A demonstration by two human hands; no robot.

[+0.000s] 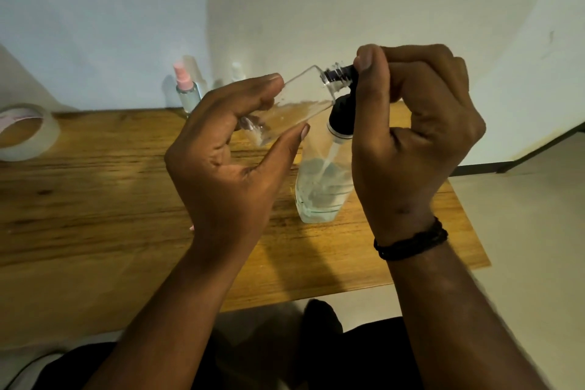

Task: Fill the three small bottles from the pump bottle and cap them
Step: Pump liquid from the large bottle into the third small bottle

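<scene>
Above the pump bottle (pixel 319 187), which stands upright on the bench (pixel 95 199), the left hand (pixel 228 149) holds a small clear bottle (pixel 294 104) tilted, fingers curled over its upper side and thumb pressed against its lower side. The bottle's long axis runs from its base, low and toward the left hand, up to its threaded neck, which points up and away from that hand toward the right hand (pixel 411 123). The right hand is closed around the black pump head (pixel 342 73), whose nozzle sits at or just inside the neck; the exact depth cannot be told. The right hand is therefore the nearer one to the opening. Liquid lies along the small bottle's lower side. Two further small bottles (pixel 186 89) stand behind the pump bottle near the wall, and a tape roll (pixel 25 133) lies well apart from it at the bench's far left.
</scene>
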